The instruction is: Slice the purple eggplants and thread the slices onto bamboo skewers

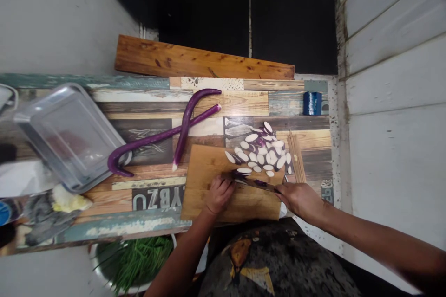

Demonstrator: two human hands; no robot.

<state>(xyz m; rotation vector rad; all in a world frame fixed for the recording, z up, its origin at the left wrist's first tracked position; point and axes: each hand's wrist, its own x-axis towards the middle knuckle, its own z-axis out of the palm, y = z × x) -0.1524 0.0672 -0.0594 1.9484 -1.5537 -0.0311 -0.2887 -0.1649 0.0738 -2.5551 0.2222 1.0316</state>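
Observation:
My right hand [300, 200] is closed around the handle of a knife [256, 184], whose blade points left across the wooden cutting board [205, 164]. At the blade's left end, my left hand [220, 193] has its fingers curled on a piece of eggplant, mostly hidden by the fingers and the knife. A fresh slice [244, 171] lies just beyond the blade. Many oval eggplant slices [260, 158], white with purple skin, are heaped on the board's far right and spill onto the table. Two long whole eggplants [153, 138] lie crossed to the left.
Thin wooden skewers [297, 157] lie right of the slices. A blue box [312, 103] sits at the far right. On the left are a clear-lidded tray [71, 134] and a grey cloth [49, 213]. Below the table edge stands a bowl of green stalks [139, 260].

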